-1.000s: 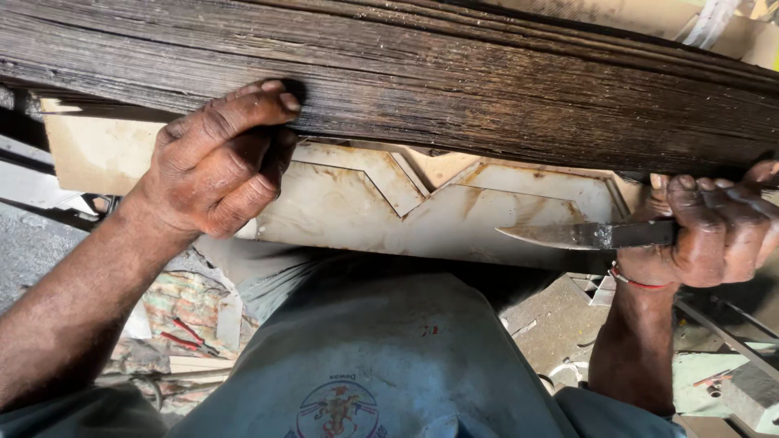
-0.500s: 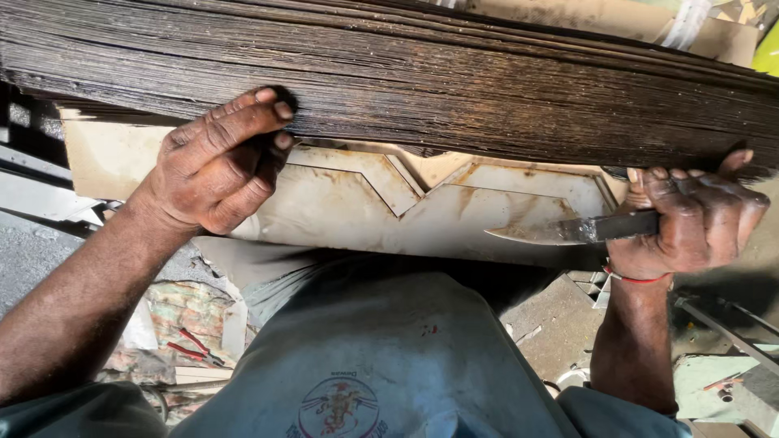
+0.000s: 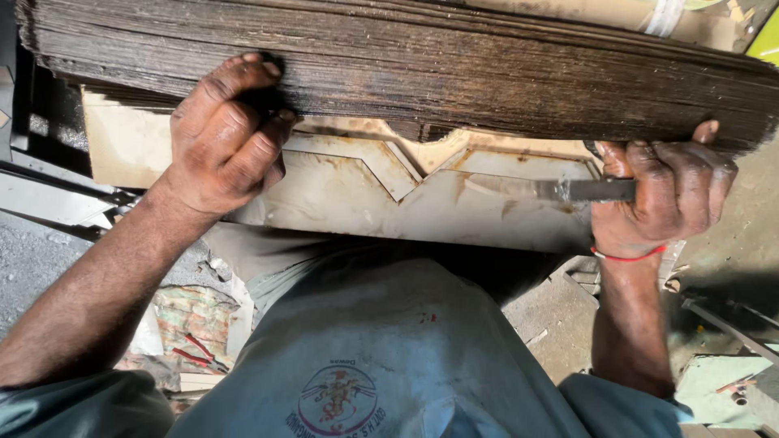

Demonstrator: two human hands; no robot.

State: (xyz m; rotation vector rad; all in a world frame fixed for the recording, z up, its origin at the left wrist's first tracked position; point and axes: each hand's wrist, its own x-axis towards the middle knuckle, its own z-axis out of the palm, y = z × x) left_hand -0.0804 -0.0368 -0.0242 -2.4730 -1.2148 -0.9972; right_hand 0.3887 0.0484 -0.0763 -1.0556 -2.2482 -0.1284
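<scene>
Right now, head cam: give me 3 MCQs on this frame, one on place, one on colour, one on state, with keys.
1. Where does the knife blade lie?
A. On top of the stack
B. Below the stack's edge, over the pale notched sheet
C. On the floor

2. What colour is the band on the right wrist?
A. Red
B. Blue
C. White

3. What is the left hand doing?
A. Hanging free
B. Holding the knife
C. Pressing fingers on the dark stack's edge

Key:
1 B: the blade crosses the pale sheet under the stack.
2 A: a red band circles it.
3 C: its fingers curl onto the edge; the right hand has the knife.
</scene>
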